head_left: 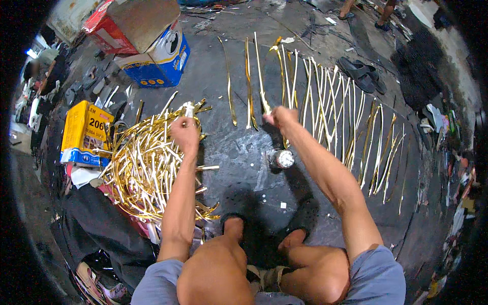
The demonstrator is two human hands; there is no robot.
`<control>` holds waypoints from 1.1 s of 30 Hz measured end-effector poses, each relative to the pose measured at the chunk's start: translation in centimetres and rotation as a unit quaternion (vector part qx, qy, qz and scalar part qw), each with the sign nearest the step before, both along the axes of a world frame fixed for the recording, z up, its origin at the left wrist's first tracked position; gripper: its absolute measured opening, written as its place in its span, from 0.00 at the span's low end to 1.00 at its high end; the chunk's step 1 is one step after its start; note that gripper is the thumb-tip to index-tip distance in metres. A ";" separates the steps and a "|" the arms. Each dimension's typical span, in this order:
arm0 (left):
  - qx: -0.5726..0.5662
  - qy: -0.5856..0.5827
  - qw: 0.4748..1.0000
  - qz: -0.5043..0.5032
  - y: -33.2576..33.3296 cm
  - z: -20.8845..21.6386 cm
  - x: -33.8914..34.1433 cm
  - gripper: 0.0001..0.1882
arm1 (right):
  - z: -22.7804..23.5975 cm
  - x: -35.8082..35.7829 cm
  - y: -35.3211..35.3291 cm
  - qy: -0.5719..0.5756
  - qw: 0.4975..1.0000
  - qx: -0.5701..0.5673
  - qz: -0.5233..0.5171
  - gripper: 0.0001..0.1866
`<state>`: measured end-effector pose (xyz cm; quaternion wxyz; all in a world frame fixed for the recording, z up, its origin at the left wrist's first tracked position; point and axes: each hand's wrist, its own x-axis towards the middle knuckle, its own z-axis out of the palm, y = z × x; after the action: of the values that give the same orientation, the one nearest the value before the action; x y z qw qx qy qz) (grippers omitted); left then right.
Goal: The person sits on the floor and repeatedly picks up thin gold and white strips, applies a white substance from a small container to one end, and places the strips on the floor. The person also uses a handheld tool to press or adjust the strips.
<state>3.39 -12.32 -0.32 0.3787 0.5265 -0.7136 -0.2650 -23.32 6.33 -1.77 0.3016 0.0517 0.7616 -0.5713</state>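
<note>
On the left, my left hand (184, 133) is closed over the top of a tangled pile of gold-and-white strips (145, 162). A crumpled white bit (189, 109) shows just past its fingers; what they grip is hidden. My right hand (282, 118) is pinched at the near end of a long white strip (260, 71), which looks wider close to the fingertips. Beside it, to the left, lie separate gold strips (227, 81). To the right, a spread row of similar strips (325, 107) covers the dark mat. A small round can (283, 158) with whitish contents stands below my right wrist.
At the far left, a red box (114, 30) rests on a blue-and-white box (157, 63). A yellow carton (86, 132) stands beside the pile. Black sandals (362, 74) lie behind the row. Dark cloth (101, 218) is at lower left. Scraps litter the surroundings; another person's feet (382, 25) show far right.
</note>
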 end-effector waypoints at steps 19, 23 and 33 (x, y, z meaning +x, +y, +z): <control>0.280 -0.008 0.867 -0.412 11.6 7.6 -2.3 0.12 | 1.4 12.2 14.9 0.399 0.886 0.083 0.221 0.33; 0.503 0.064 0.797 -0.328 15.0 2.3 -2.6 0.12 | 2.6 12.1 15.7 0.254 0.966 0.042 0.022 0.28; 0.731 0.204 0.565 -0.324 14.9 0.5 -1.4 0.27 | 6.5 15.0 14.0 0.288 0.952 -0.075 0.067 0.36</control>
<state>1.99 2.60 0.20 -0.1112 0.2886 -0.3031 -0.9013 -8.30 20.38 4.69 0.1100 -0.1890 0.7725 -0.5962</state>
